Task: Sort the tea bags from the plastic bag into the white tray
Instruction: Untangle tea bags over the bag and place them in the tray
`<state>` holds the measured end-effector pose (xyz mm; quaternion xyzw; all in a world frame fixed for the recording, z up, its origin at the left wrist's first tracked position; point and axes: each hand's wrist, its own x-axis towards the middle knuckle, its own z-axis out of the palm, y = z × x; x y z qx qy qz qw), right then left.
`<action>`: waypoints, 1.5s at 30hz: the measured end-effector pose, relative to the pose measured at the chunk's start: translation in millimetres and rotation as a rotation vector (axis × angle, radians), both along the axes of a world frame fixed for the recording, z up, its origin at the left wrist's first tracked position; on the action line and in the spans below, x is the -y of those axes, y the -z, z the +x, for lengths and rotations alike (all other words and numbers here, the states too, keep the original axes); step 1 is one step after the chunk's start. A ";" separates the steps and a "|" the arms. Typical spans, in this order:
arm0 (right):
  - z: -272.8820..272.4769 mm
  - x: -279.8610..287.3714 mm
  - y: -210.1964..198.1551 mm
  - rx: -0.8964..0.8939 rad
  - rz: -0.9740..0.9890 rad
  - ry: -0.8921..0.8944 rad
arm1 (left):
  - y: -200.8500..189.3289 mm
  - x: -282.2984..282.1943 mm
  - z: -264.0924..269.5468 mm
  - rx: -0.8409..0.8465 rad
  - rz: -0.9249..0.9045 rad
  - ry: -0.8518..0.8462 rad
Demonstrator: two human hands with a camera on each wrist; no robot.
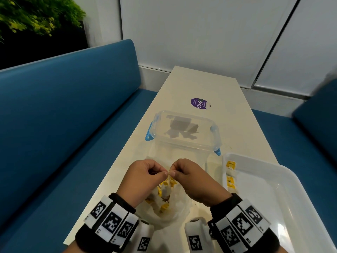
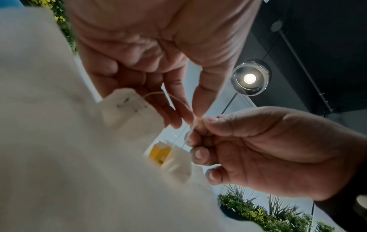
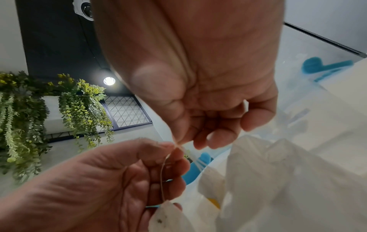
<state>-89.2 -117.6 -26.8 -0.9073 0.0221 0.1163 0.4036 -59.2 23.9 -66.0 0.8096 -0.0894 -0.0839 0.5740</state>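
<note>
Step in hand, untangling: left hand (image 1: 144,173) and right hand (image 1: 189,175) both pinch tea-bag strings (image 2: 190,124) above plastic bag (image 1: 164,207); next, probably one freed bag to white tray (image 1: 284,212) at 3 o'clock.

Clear box (image 1: 184,132) blocks fwd; tray (image 1: 284,201) rt, prob. passable above.

One tray (image 1: 262,181) lies on the one surface (image 1: 200,84). Two tea bags (image 1: 230,177) with yellow tags lie in it, along its left wall. Left of the tray sits one plastic bag (image 1: 175,207); the tea bags heaped inside overlap too much to count, though several yellow tags show. Beyond the tray stands one clear box (image 1: 184,132) with two blue clips. Farther beyond it is one purple sticker (image 1: 200,104). Two hands, left (image 1: 144,177) and right (image 1: 193,178), meet just left of the tray, pinching one string (image 2: 179,100).
</note>
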 end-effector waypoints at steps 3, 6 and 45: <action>-0.4 -1.8 1.1 0.015 -0.016 -0.006 | 1.3 0.5 0.4 -0.007 0.026 -0.017; 0.1 -3.9 2.1 0.033 -0.068 -0.009 | 1.1 0.0 0.0 0.020 0.056 -0.031; -1.0 4.2 4.0 0.033 0.024 -0.023 | -2.6 -4.7 -3.8 0.136 0.081 0.016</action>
